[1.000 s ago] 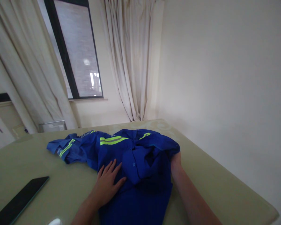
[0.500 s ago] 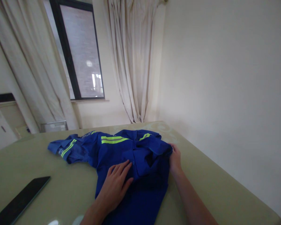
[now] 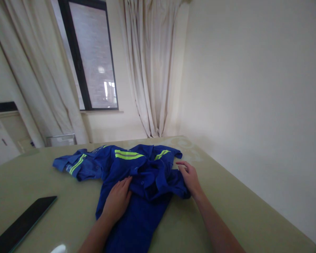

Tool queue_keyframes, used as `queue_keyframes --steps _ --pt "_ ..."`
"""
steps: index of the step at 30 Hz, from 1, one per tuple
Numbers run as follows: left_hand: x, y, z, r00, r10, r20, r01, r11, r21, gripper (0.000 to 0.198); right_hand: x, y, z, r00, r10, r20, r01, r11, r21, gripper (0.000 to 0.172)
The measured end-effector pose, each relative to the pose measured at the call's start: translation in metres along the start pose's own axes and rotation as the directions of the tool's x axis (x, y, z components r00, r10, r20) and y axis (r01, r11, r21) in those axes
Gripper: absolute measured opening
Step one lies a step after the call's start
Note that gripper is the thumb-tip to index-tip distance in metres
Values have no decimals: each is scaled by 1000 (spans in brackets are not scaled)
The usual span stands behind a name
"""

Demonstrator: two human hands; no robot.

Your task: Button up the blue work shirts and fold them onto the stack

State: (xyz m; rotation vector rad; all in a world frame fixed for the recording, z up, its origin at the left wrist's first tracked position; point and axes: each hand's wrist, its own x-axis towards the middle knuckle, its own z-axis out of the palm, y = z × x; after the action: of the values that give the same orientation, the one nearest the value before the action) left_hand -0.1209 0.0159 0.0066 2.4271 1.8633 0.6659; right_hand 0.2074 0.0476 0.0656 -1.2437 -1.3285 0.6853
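A blue work shirt with neon-yellow reflective stripes lies crumpled on a pale green table. My left hand rests flat on the shirt's front, fingers stretched out toward the bunched middle. My right hand sits at the shirt's right edge, fingers loosely extended, touching the fabric where it folds over. One sleeve with a yellow stripe reaches out to the left.
A dark flat tablet or phone lies near the table's left front edge. Behind the table are a window, cream curtains and a plain white wall on the right.
The shirt has been pulled narrower and shifted left. My right hand came out from under the fabric and now lies on its right edge. My left hand slid a little left.
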Motion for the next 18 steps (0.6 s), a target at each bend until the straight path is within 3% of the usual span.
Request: queue_keyframes --steps 2,4,6,9,11,12,15,18 --pt "1 -7 -7 995 -56 -81 58 998 22 46 -2 -3 0 988 23 154 -23 1000 -1 30" --pt "1 -7 -14 983 -39 -181 44 999 27 43 -5 -6 -1 931 50 362 -19 996 -89 35" --pt "1 -2 -18 955 25 -295 -20 1000 21 35 -7 -6 -3 875 102 473 23 968 -251 41" --pt "-2 11 -21 897 159 -412 -173 985 2 19 -6 -4 -3 940 67 336 102 881 -463 43" --pt "-4 20 -21 859 257 -442 -291 957 -11 16 -5 -1 1 974 -30 223 134 875 -466 46" --pt "-6 24 -20 847 297 -442 -341 940 -22 16 -6 0 5 973 -75 220 167 885 -434 50" --pt "-9 34 -20 861 333 -384 -381 923 -55 15 -12 3 19 921 -165 353 301 877 -376 52" --pt "-8 40 -22 896 249 -367 -272 962 -13 16 -20 7 34 851 -78 519 354 815 -459 51"
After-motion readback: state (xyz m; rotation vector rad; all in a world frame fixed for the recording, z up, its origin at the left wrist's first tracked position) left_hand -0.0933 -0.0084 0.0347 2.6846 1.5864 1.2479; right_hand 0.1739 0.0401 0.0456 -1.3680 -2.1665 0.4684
